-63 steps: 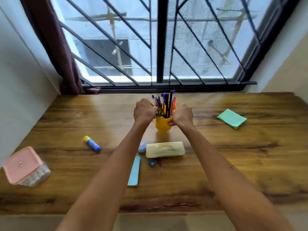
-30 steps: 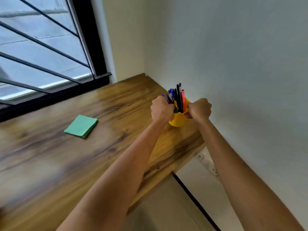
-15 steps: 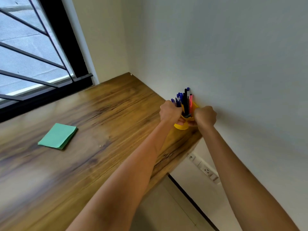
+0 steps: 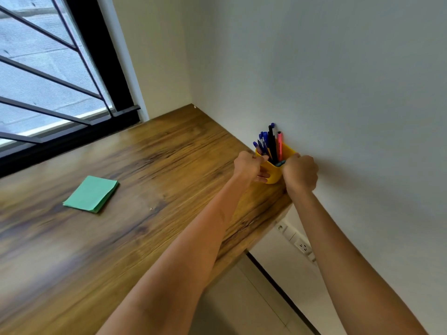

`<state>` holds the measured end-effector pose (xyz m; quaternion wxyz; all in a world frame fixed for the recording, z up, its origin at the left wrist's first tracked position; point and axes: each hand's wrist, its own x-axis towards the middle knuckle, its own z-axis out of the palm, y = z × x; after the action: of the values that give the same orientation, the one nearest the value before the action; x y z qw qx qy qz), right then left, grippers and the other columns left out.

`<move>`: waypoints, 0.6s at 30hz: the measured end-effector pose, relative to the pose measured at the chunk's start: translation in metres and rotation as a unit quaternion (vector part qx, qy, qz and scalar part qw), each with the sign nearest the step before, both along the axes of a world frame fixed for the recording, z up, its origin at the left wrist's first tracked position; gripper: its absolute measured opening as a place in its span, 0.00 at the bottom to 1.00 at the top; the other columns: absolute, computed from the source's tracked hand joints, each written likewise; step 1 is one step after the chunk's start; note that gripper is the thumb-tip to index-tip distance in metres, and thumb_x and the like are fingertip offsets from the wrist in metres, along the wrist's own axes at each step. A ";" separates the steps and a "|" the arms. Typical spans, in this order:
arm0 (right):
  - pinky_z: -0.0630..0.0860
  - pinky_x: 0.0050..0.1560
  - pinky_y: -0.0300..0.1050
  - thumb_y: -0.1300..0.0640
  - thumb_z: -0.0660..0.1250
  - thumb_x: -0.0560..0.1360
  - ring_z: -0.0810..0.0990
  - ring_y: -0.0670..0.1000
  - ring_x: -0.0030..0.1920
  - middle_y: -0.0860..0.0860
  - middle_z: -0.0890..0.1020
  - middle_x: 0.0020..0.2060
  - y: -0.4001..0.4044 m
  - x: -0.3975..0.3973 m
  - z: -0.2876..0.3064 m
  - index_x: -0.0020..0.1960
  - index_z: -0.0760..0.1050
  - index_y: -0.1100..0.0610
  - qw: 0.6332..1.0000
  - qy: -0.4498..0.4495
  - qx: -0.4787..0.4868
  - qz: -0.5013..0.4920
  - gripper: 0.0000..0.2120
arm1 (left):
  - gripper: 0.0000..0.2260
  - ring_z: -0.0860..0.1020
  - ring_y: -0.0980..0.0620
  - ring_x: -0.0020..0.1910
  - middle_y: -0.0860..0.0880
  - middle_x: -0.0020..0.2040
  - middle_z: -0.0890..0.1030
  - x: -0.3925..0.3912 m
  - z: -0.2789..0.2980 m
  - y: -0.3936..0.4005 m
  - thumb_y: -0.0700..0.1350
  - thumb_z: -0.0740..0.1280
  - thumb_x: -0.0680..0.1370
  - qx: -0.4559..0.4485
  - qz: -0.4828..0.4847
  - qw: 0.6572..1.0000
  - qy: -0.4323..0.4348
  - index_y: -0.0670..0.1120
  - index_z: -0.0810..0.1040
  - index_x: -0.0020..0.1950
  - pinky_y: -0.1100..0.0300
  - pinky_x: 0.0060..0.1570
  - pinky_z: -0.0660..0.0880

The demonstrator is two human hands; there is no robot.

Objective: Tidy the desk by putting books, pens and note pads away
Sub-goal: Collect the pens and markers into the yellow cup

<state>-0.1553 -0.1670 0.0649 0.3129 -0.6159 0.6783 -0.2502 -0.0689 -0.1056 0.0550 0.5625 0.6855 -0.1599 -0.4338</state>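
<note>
Where the wooden desk (image 4: pixel 154 165) meets the white wall (image 4: pixel 338 81), right of centre in the frame: one yellow pen cup (image 4: pixel 274 171), upright, holding blue, black and pink pens (image 4: pixel 271 142). Left hand (image 4: pixel 249 168) grips the cup's left side, fingers curled round it; right hand (image 4: pixel 300 174) grips its right side likewise. Left of centre: one green note pad (image 4: pixel 90 194), flat on the desk, well apart from the cup. Upper left: barred window (image 4: pixel 48 68).

No text, label, brand, number or sign can be read on anything that is shown in the head view.
</note>
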 end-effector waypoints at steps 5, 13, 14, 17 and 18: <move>0.72 0.56 0.54 0.58 0.51 0.81 0.74 0.60 0.60 0.60 0.76 0.60 0.005 0.001 0.013 0.63 0.71 0.64 0.990 0.019 -0.136 -0.040 0.16 | 0.16 0.82 0.41 0.39 0.36 0.46 0.82 -0.001 -0.003 0.011 0.47 0.56 0.83 0.012 0.052 0.998 -0.040 0.36 0.75 0.55 0.50 0.37 0.81; 0.72 0.50 0.46 0.61 0.56 0.79 0.76 0.54 0.51 0.55 0.79 0.48 0.061 0.050 0.036 0.51 0.77 0.63 0.943 -0.151 -0.264 0.135 0.12 | 0.07 0.83 0.47 0.44 0.46 0.43 0.83 0.024 0.010 0.055 0.44 0.61 0.81 -0.016 0.180 0.972 -0.148 0.45 0.77 0.48 0.46 0.48 0.81; 0.71 0.48 0.43 0.61 0.56 0.79 0.76 0.53 0.50 0.53 0.79 0.47 0.073 0.060 0.036 0.51 0.77 0.63 0.938 -0.167 -0.255 0.164 0.11 | 0.06 0.82 0.48 0.44 0.47 0.44 0.83 0.029 0.013 0.066 0.44 0.61 0.81 -0.017 0.200 0.967 -0.158 0.46 0.77 0.47 0.47 0.48 0.80; 0.67 0.40 0.34 0.60 0.56 0.80 0.76 0.50 0.47 0.52 0.78 0.46 0.110 0.085 0.032 0.51 0.76 0.61 0.937 -0.162 -0.211 0.227 0.11 | 0.05 0.80 0.49 0.46 0.48 0.46 0.82 0.047 0.017 0.102 0.42 0.62 0.80 -0.021 0.255 0.949 -0.185 0.46 0.76 0.47 0.52 0.49 0.79; 0.67 0.38 0.33 0.60 0.56 0.81 0.75 0.49 0.46 0.50 0.76 0.45 0.121 0.093 0.030 0.51 0.76 0.60 0.936 -0.158 -0.200 0.243 0.10 | 0.05 0.80 0.50 0.46 0.48 0.46 0.82 0.053 0.018 0.114 0.42 0.62 0.80 -0.020 0.272 0.942 -0.194 0.46 0.77 0.47 0.53 0.49 0.78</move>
<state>-0.0626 -0.0462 0.0951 0.3375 -0.7644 0.3858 -0.3910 -0.0158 0.0080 0.0732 0.6310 0.7622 -0.0822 -0.1189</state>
